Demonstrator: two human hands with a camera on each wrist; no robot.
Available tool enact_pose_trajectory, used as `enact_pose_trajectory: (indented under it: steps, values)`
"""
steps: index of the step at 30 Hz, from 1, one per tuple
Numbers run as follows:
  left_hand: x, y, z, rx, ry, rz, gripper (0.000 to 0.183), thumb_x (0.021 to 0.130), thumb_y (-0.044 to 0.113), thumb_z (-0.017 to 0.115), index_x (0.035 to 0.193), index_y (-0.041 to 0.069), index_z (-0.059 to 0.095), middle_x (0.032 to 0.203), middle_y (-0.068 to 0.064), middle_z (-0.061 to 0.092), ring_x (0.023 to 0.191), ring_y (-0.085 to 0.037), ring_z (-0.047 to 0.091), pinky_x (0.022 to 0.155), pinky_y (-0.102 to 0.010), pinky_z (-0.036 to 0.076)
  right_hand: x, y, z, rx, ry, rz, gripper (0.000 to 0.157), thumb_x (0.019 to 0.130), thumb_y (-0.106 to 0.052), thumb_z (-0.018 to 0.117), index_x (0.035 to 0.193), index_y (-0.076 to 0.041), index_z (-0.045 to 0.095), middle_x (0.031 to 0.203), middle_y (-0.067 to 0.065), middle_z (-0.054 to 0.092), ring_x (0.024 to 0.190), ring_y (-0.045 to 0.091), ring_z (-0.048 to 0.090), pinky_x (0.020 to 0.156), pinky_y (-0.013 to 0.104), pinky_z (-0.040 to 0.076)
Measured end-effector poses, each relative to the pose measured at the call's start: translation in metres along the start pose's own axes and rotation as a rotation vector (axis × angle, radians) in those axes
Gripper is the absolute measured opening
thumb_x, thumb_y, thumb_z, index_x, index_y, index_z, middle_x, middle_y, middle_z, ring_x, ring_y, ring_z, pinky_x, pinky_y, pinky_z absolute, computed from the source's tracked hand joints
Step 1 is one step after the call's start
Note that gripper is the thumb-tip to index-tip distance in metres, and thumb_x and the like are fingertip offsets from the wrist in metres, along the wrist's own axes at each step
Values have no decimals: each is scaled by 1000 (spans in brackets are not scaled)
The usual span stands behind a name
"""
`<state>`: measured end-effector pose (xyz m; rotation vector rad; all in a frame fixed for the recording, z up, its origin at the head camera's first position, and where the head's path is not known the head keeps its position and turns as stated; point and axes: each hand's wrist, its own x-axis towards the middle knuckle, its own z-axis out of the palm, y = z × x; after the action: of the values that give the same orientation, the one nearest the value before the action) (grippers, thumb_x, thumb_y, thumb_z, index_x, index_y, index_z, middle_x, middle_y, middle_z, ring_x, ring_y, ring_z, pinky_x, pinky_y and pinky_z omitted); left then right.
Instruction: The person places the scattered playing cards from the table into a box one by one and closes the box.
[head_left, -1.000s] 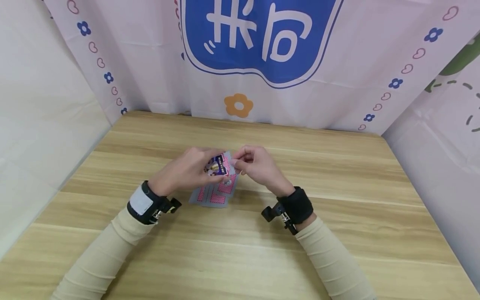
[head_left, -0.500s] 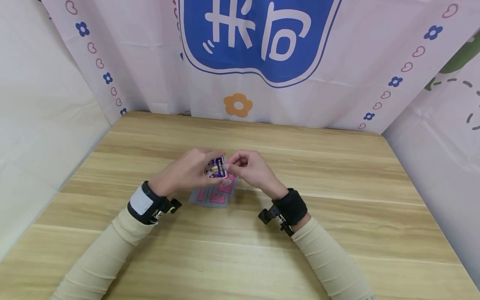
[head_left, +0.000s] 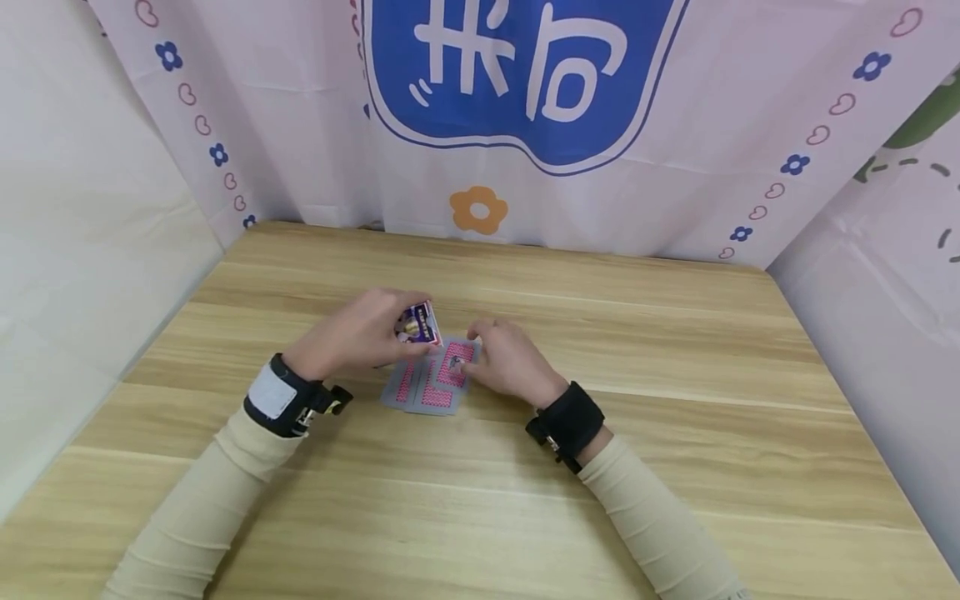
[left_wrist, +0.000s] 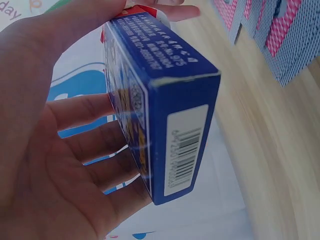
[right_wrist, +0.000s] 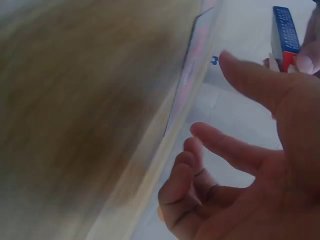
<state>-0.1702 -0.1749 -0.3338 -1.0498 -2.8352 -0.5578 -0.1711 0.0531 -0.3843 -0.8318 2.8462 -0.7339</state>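
Note:
My left hand (head_left: 365, 332) grips a small dark blue playing card box (head_left: 418, 323), held tilted above the table. In the left wrist view the box (left_wrist: 165, 105) shows a barcode end, with the thumb at the top and fingers along one side. A red and white part shows at its far end. Red-and-grey patterned playing cards (head_left: 437, 398) lie overlapping, backs up, on the table beneath and beside the box. My right hand (head_left: 516, 362) is at the right edge of these cards; in the right wrist view its thumb and fingers (right_wrist: 230, 145) stand apart with nothing between them.
The wooden table (head_left: 480, 500) reaches back to a white cloth (head_left: 300, 150) with a blue sign and flower prints. White walls of cloth stand at both sides. A black strap with a small camera (head_left: 288, 400) sits on each wrist.
My right hand, pinching at the box's mouth with a card showing there a second ago, has come away and down to the cards. The left hand has moved the box slightly left and up.

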Motion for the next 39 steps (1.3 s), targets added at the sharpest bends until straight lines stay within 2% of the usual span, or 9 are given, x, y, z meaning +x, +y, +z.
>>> enact_pose_trajectory:
  steps: [7, 12, 15, 19, 21, 24, 30, 34, 39]
  values:
    - [1, -2, 0, 17, -15, -25, 68, 76, 48, 73, 125, 4, 55, 91, -5, 65, 71, -11, 60, 55, -25, 53, -4, -1, 5, -94, -62, 22, 70, 78, -50, 71, 129, -6, 53, 109, 18, 50, 95, 29, 41, 76, 41, 45]
    - [1, -1, 0, 24, -18, -29, 66, 76, 41, 76, 125, 3, 55, 94, -7, 66, 74, -12, 61, 57, -27, 54, -3, -1, 1, -94, -127, 108, 82, 67, -54, 78, 119, 3, 50, 105, 16, 45, 92, 27, 40, 71, 37, 46]
    - [0, 0, 0, 20, -26, -31, 64, 77, 40, 76, 124, 3, 55, 93, -7, 66, 74, -11, 60, 57, -28, 54, -3, 0, -6, -80, -172, 156, 74, 63, -49, 82, 105, 4, 51, 93, 12, 47, 82, 24, 44, 62, 33, 44]
    - [-1, 1, 1, 21, -43, -41, 63, 77, 39, 75, 125, 4, 55, 94, -6, 66, 74, -10, 59, 58, -28, 54, -4, 4, -17, 12, -264, 152, 39, 74, -28, 79, 91, -1, 57, 78, 6, 52, 67, 20, 48, 53, 30, 40]
    - [-2, 1, 1, 13, -48, -35, 62, 78, 39, 75, 125, 4, 55, 94, -5, 66, 74, -9, 59, 58, -27, 54, -6, 6, -23, 81, -298, 129, 29, 78, -18, 75, 97, -2, 59, 78, 5, 55, 67, 18, 50, 55, 29, 41]
    - [-1, 1, 3, 10, -37, -11, 61, 78, 39, 75, 123, 3, 56, 92, -4, 66, 71, -8, 59, 56, -26, 53, -7, 7, -32, 240, -285, 101, 35, 81, -9, 70, 111, -4, 53, 86, 6, 58, 75, 19, 54, 64, 32, 48]
    - [1, 1, 6, -4, -22, 16, 58, 78, 39, 75, 119, 3, 57, 87, -2, 65, 66, -6, 58, 51, -24, 52, -7, 5, -46, 686, -85, 79, 36, 82, -6, 70, 112, -6, 49, 92, 13, 65, 76, 32, 60, 61, 36, 52]
    - [2, 2, 7, -23, -18, 50, 54, 77, 38, 75, 116, 5, 59, 84, 1, 63, 65, -7, 57, 50, -24, 51, -8, 1, -49, 796, -58, 73, 38, 82, -7, 71, 113, -5, 50, 93, 14, 65, 76, 34, 59, 58, 30, 49]
    - [4, 7, 9, -35, -14, 97, 58, 75, 48, 74, 115, 8, 61, 84, 4, 63, 65, -6, 57, 50, -23, 51, -7, -1, -45, 794, -55, 108, 34, 84, -7, 69, 112, -4, 50, 92, 13, 65, 78, 35, 59, 56, 26, 48]
